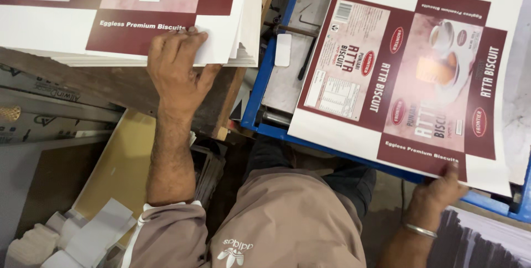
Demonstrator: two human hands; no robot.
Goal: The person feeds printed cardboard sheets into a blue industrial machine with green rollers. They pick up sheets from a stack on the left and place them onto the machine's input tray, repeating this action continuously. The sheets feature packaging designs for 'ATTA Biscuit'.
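Observation:
My left hand (176,66) rests on the near corner of a thick stack of printed maroon and white carton sheets (127,19) at the upper left, fingers curled over the top sheet's edge. At the lower right, my right hand (440,190) pinches the near edge of a single printed carton sheet (409,74) that lies tilted across the blue machine frame (260,80). A metal bangle (419,230) circles my right wrist.
A wooden ledge (110,85) carries the stack. Below it lie brown and yellow boards (119,163) and white paper scraps (88,235). A grey metal bed (287,74) shows inside the blue frame. More sheets (481,240) lie at the lower right.

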